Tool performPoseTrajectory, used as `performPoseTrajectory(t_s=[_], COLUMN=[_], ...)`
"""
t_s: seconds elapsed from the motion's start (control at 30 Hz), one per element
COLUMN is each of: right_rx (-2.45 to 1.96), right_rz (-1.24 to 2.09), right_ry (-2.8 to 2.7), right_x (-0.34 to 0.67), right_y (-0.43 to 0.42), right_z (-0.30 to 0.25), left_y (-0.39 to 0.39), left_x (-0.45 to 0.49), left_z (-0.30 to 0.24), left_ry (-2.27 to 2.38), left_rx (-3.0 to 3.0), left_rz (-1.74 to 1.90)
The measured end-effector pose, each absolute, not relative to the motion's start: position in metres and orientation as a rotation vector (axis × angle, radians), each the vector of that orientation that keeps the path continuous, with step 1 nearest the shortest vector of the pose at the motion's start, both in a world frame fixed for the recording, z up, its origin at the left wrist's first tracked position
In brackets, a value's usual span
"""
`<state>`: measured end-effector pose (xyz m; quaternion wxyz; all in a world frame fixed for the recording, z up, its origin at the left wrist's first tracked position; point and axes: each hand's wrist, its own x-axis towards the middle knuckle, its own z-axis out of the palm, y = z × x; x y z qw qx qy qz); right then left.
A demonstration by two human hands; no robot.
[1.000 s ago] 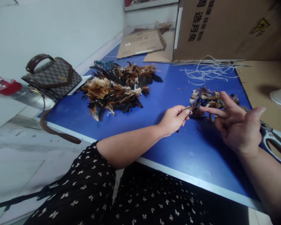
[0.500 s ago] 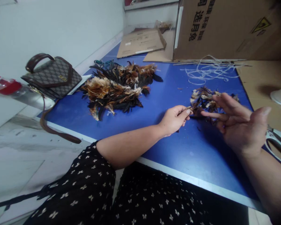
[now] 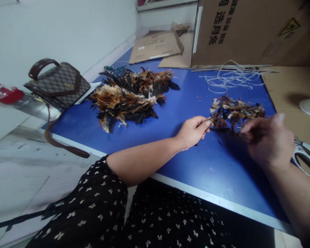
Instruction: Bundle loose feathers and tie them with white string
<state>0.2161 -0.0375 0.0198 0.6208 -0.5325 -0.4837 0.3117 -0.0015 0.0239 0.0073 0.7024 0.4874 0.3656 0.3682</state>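
Note:
My left hand [image 3: 195, 132] is closed in a pinch on the stem end of a small bunch of brown and black feathers [image 3: 218, 121], low over the blue table. Just right of the pinch, a loose pile of brown, black and cream feathers [image 3: 237, 111] lies on the table. My right hand [image 3: 270, 141] hovers at the near right of that pile, slightly blurred. Its fingers are loosely curled and the thumb stands up apart from them; nothing shows between them. A larger heap of feather pieces [image 3: 126, 98] lies left of my left hand.
White string [image 3: 232, 77] lies tangled behind the small pile. Scissors [image 3: 307, 156] rest at the right, beside my right wrist. A large cardboard box [image 3: 248, 34] and flat cardboard [image 3: 155, 46] stand at the back. A handbag [image 3: 59, 84] and a red-capped bottle [image 3: 28, 103] are at the left.
My right hand has drawn back from the feathers toward me, its outstretched fingers now curled in. My left hand keeps its pinch in the same place.

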Motion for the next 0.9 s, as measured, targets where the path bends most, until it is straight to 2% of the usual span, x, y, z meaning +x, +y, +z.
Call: performPoseTrajectory(t_s=[0.5,0.9], right_rx=[-1.216,-1.194], right_rz=[0.996,0.979], right_ry=[-1.224,-1.175], right_x=[0.211,0.210], right_y=[-0.039,-0.039], right_z=[0.030,0.028], left_y=[0.025,0.024], left_x=[-0.001,-0.001], left_z=[0.005,0.006], left_ry=[0.803,0.812], left_rx=[1.090,1.089], left_rz=[0.832,0.823])
